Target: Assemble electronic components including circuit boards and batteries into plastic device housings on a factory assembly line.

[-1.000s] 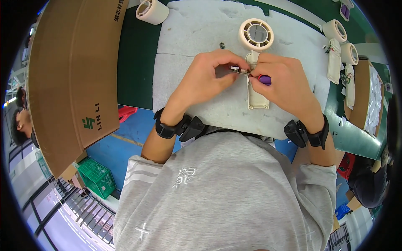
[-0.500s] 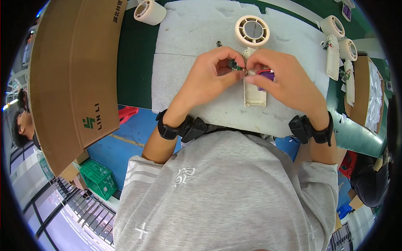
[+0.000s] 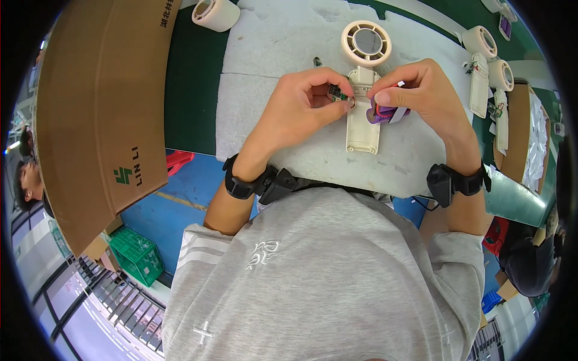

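Note:
My left hand [image 3: 307, 108] pinches a small green circuit board [image 3: 337, 92] beside the open cream handle shell of a handheld fan. In my right hand [image 3: 421, 93] is a purple battery pack [image 3: 385, 113] with red wire, its fingers closed on it just right of the shell. The handle shell [image 3: 362, 135] lies hollow side up on the pale foam sheet, with the round fan head [image 3: 366, 43] at its far end. Thin wires near my left fingertips are too small to trace. A tiny dark part [image 3: 317, 61] rests beyond my left hand.
A large cardboard box [image 3: 102, 120] stands at the left. Another cream fan head [image 3: 215, 15] sits at the back left. More fans with open handles [image 3: 478, 84] lie at the right, near a carton [image 3: 521, 132] with silvery wrapping. The foam sheet [image 3: 253, 54] covers the green table.
My right hand has moved right, away from my left fingertips, carrying the battery pack off the handle shell. My left hand stays nearly in place with the circuit board.

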### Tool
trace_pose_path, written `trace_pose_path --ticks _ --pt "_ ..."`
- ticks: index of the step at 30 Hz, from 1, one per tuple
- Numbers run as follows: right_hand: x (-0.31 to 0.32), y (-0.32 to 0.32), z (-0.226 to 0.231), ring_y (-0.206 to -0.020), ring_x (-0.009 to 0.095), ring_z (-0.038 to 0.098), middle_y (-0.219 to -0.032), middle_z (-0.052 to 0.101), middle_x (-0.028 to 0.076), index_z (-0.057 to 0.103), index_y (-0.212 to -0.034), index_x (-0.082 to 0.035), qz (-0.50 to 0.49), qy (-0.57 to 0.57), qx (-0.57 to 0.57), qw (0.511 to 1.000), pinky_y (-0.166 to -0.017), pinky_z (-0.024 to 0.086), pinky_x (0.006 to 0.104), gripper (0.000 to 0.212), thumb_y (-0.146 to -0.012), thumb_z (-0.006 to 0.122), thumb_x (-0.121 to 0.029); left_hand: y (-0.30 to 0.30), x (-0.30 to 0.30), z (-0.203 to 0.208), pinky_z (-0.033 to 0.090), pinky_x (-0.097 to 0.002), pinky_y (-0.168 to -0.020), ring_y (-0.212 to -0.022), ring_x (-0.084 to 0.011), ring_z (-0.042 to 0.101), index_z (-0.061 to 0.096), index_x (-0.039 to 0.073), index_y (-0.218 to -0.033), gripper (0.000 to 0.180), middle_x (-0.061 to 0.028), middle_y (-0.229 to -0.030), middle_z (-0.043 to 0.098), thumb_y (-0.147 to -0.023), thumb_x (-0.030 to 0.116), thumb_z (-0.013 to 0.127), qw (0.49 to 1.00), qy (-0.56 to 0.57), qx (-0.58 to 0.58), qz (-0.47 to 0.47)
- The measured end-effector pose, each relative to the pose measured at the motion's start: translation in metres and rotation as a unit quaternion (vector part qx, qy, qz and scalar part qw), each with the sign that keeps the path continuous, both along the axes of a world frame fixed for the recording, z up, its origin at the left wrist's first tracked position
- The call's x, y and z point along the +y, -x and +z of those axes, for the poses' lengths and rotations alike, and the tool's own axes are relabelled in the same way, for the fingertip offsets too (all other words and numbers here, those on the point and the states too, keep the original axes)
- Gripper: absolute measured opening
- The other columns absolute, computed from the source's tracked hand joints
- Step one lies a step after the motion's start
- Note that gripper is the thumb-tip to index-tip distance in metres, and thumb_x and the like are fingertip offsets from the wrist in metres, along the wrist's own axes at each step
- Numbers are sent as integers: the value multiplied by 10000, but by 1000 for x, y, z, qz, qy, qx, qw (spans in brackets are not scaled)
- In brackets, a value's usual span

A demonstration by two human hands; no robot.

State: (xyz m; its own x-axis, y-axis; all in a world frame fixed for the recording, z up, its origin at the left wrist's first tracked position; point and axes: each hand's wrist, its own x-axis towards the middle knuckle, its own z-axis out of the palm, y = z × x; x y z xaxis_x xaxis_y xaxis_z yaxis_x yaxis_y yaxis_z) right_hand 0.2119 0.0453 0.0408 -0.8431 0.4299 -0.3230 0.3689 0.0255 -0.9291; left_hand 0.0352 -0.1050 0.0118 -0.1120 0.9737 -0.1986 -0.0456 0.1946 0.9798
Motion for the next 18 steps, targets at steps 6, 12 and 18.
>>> trace_pose_path --ticks 6,12,18 --pt "-5 1 -6 -688 82 583 -765 675 46 718 -814 -2 -26 16 66 997 -658 464 218 216 -836 711 -217 2 0 -1 498 -209 -739 -832 -79 602 617 -5 -973 163 -20 -930 627 -820 -46 658 1000 -2 28 -10" --pt "-30 8 4 -686 108 503 -758 606 23 641 -816 0 -44 -4 51 998 -648 418 260 284 -911 640 -267 0 0 -2 453 -186 -641 -710 -31 537 646 7 -932 117 21 -857 614 -817 13 664 999 -32 -37 21" --pt "-42 14 -6 -700 214 491 -742 530 50 591 -790 -29 18 -344 141 928 -683 377 336 274 -844 699 -274 3 0 1 496 -233 -737 -818 -94 582 604 -10 -1080 235 -34 -966 601 -849 -2 645 997 -57 -54 -2"
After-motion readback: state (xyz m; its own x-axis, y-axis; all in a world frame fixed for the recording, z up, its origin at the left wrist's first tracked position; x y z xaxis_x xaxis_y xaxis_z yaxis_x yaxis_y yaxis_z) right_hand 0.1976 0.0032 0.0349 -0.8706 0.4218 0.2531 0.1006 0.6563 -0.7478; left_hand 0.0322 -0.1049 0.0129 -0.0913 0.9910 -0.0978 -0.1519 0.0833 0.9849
